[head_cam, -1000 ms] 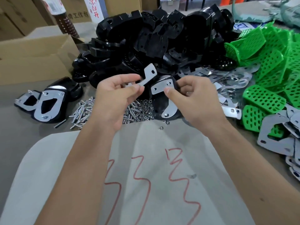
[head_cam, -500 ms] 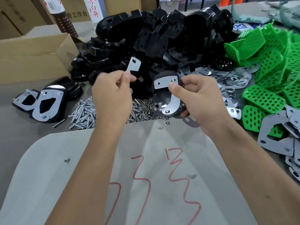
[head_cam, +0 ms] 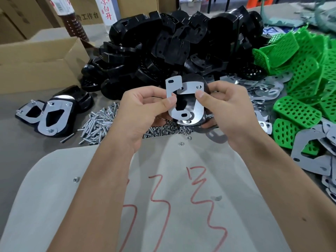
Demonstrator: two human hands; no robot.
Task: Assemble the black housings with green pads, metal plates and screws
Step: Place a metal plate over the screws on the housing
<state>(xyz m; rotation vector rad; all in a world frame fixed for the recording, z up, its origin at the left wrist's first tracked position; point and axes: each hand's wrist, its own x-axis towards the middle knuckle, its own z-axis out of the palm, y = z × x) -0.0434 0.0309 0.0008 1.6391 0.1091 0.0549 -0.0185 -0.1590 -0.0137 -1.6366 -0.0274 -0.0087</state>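
My right hand (head_cam: 229, 110) holds a black housing (head_cam: 195, 80) upright, thumb pressing a curved metal plate (head_cam: 197, 108) against its face. My left hand (head_cam: 143, 110) pinches a second C-shaped metal plate (head_cam: 171, 86) and holds it over the left side of the housing, overlapping the first plate. A big heap of black housings (head_cam: 172, 44) lies behind. Green perforated pads (head_cam: 298, 110) are piled at the right, loose metal plates (head_cam: 309, 160) beside them. Screws (head_cam: 98, 122) and nuts (head_cam: 169, 129) lie just beyond my hands.
Two finished housings with plates (head_cam: 54, 115) lie at the left. An open cardboard box (head_cam: 36, 66) stands at the back left. A pale sheet with red marks (head_cam: 181, 197) covers the near table, with a few stray nuts (head_cam: 76, 179) on it.
My left hand brought its plate from up and to the left down against the housing, turning it upright. My right hand shifted the housing slightly, thumb still on the first plate.
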